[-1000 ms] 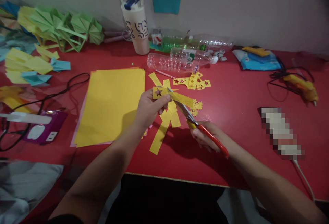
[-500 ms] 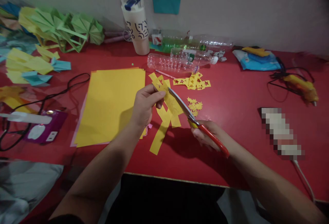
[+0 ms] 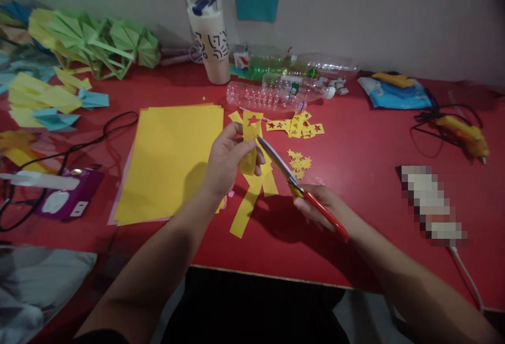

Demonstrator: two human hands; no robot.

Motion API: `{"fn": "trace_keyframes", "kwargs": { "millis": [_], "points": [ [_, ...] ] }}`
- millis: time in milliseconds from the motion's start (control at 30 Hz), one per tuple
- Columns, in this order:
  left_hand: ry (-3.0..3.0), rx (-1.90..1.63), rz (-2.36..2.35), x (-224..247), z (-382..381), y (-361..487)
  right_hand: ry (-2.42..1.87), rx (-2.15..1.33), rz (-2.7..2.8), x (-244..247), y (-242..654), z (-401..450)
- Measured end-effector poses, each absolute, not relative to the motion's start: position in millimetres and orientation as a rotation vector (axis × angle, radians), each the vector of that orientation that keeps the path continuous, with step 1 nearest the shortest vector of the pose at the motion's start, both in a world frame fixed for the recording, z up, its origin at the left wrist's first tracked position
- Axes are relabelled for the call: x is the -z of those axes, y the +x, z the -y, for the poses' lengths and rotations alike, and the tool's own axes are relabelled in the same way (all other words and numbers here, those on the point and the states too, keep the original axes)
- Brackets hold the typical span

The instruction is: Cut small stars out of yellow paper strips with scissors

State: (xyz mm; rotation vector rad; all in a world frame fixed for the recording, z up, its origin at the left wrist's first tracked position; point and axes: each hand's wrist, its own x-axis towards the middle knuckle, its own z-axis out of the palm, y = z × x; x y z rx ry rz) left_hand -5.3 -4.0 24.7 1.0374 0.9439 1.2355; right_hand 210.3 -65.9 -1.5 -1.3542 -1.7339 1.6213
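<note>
Between the thumb and fingers of my left hand [image 3: 231, 160] is a yellow paper strip [image 3: 252, 129], held upright, with a star-shaped hole near its top. My right hand [image 3: 317, 204] grips red-handled scissors [image 3: 290, 175]; their blades look closed or nearly so, and the tip is at the strip's right edge. Whether the tip touches the paper I cannot tell. Under my left hand lie more yellow strips [image 3: 245, 212] on the red table. Small yellow cut-out stars [image 3: 300, 164] lie just beyond the scissors, and behind them are strips with star holes [image 3: 298, 124].
A stack of yellow sheets [image 3: 169, 160] lies left of my hands. Plastic bottles [image 3: 264, 97] and a white tumbler [image 3: 213, 44] stand or lie near the wall. At the right are a yellow glue gun [image 3: 463, 131], a blue packet [image 3: 394, 91] and a blurred-out device [image 3: 432, 204].
My left hand has turned the yellow strip from a slant to upright, so its star hole now faces me. The scissors have stayed nearly in place.
</note>
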Motion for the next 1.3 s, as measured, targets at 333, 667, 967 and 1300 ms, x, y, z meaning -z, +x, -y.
{"fn": "trace_keyframes", "kwargs": {
  "millis": [333,667,967,1300],
  "points": [
    [1.088,-1.307,-1.005,-25.8,2.2,-5.1,-1.39,-1.571,1.763,0.3,209.8,63.3],
    [1.1,-1.297,-1.004,-27.9,4.7,-5.3,-1.357,-1.601,1.764,4.2,211.5,64.1],
    [1.07,-1.236,-0.99,-25.0,7.8,-0.6,-1.252,-1.65,1.771,4.2,213.8,62.6],
    [1.003,-1.218,-0.982,-27.4,7.1,0.6,-1.205,-1.665,1.776,6.5,216.1,63.4]
  ]
}}
